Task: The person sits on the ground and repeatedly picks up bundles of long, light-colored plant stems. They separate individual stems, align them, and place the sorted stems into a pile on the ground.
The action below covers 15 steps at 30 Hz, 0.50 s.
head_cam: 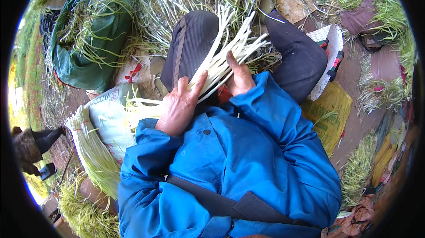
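Observation:
A loose bunch of long pale stalks (215, 62), probably blanched chives or garlic shoots, slants across my lap, white ends up and to the right, yellowish leaves down to the left. My left hand (181, 102) is closed around its lower part, index finger stretched along the stalks. At the upper part is my right hand (239, 77), thumb raised against the stalks and its fingers hidden beneath or behind them. To the left, a large bundle (96, 151) of similar stalks, bound near its end with red ties, leans against a pale woven sack (111, 118).
A green sack (96, 35) with loose stalks stands at the upper left. Tangled stalks (162, 12) are heaped before my knees. A yellow sack (327, 115) and a white patterned item (327, 62) lie right. Another person (30, 148) is partly visible at the far left.

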Available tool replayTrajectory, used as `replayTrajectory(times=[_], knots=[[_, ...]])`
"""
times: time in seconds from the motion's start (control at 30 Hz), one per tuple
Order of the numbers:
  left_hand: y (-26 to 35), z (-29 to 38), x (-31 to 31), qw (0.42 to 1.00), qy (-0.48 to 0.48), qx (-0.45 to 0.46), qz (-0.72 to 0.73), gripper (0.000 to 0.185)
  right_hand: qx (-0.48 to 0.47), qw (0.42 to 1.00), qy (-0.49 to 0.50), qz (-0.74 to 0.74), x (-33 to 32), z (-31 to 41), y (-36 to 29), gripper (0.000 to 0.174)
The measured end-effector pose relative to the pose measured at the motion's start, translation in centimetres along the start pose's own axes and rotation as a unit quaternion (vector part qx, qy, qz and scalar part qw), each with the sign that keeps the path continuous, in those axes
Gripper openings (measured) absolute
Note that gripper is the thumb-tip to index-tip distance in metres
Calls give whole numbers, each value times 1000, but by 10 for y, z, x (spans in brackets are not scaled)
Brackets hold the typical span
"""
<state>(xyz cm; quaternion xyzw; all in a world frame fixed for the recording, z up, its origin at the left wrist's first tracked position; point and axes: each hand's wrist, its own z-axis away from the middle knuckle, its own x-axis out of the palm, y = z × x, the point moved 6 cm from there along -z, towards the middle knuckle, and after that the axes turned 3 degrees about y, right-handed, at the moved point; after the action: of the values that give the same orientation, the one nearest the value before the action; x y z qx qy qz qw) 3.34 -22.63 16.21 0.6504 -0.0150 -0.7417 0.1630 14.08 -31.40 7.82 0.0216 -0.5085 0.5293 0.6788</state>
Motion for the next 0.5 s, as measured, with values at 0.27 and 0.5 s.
replayTrajectory(times=[0.27, 0.5], knots=[[-22, 22, 6, 977, 28, -7, 209, 90, -108, 993, 40, 9, 10, -35, -18, 32], [-38, 18, 4, 945, -6, 47, 325, 81, -145, 987, -18, -68, 52, -18, -34, 30]])
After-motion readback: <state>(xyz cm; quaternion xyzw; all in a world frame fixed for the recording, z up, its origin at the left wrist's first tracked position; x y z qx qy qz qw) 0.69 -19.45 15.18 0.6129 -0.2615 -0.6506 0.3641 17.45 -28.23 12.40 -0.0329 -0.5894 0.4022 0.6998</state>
